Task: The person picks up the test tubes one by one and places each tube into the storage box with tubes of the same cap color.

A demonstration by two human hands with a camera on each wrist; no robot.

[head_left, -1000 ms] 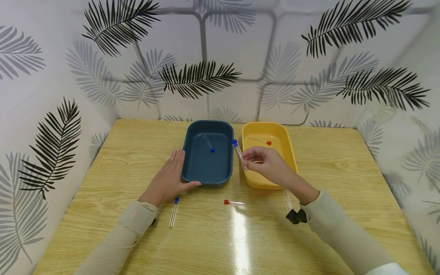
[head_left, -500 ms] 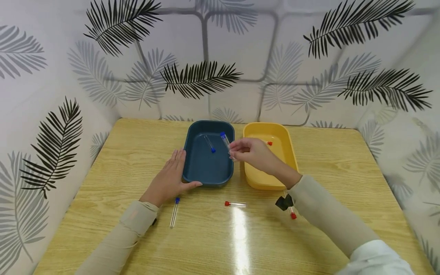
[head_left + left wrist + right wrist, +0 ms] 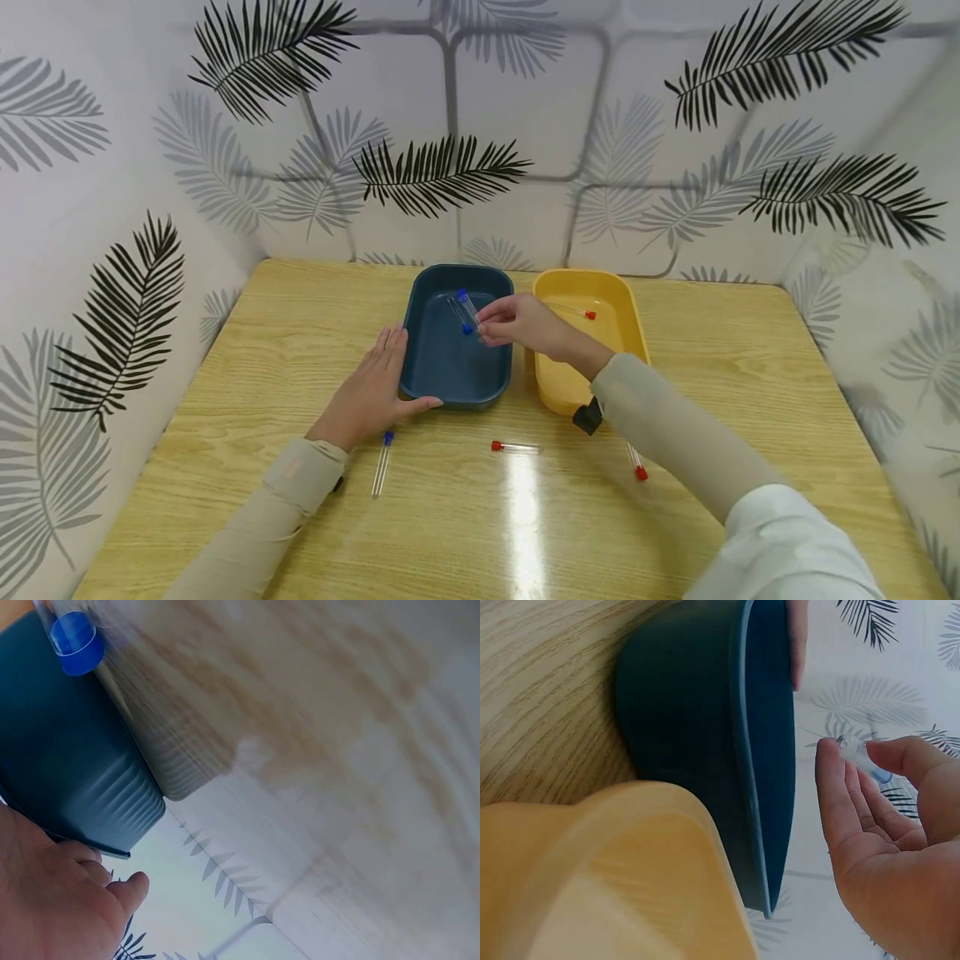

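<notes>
Above the dark blue tray (image 3: 450, 375), my right hand (image 3: 525, 323) pinches a clear test tube with a blue cap (image 3: 470, 307) near its lower end, the cap tilted up and away. A second blue-capped test tube (image 3: 458, 315) lies inside that tray. My left hand (image 3: 366, 398) rests against the tray's left side with its fingers straight, the thumb along the front edge. In the right wrist view the tube (image 3: 861, 756) sits between thumb and fingertips, beyond the tray's rim.
Right of the blue tray stands a yellow tray (image 3: 558, 383) holding a red-capped test tube (image 3: 583, 313). On the wooden table (image 3: 420, 542) lie a blue-capped tube (image 3: 382, 467) and two red-capped ones, one in front (image 3: 517, 447), another (image 3: 637, 463) partly behind the right sleeve. A patterned wall backs the table.
My right hand has carried the blue-capped test tube leftward from the yellow tray's left edge to over the blue tray. The left hand has stayed at the tray.
</notes>
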